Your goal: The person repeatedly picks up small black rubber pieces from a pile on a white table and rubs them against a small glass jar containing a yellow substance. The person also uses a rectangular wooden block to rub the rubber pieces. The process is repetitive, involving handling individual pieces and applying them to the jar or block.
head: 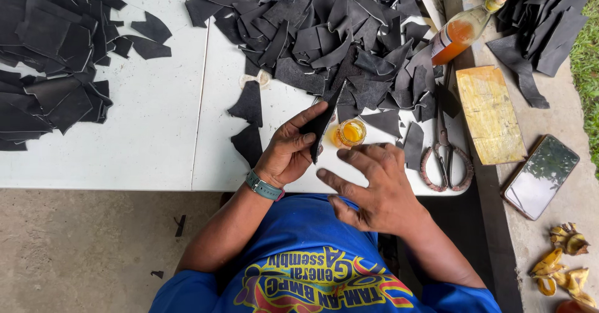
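Two hands work at the near edge of the white table [156, 132], and I take the small yellow cup [350, 132] as the landmark. Nearest to the person, the right hand [374, 185] lies just below this cup, palm down, with the fingers spread and open; it holds nothing, and its fingertips point to the left. The left hand [290, 151], with a green watch [264, 187] on the wrist, is just left of the cup. It is closed on a black leather piece [323, 123], pinched between the thumb and the fingers, and the piece stands on its edge with a sharp tip pointing away from the person. Right of the cup lie old scissors [444, 151], and further right a yellow wooden block [490, 115] and a phone [540, 176]. Beyond the cup spreads a big pile of black leather scraps [331, 38]. Far right behind the cup, a glass bottle [465, 29] with orange liquid lies tilted. Far left of the cup is another heap of scraps [50, 57].
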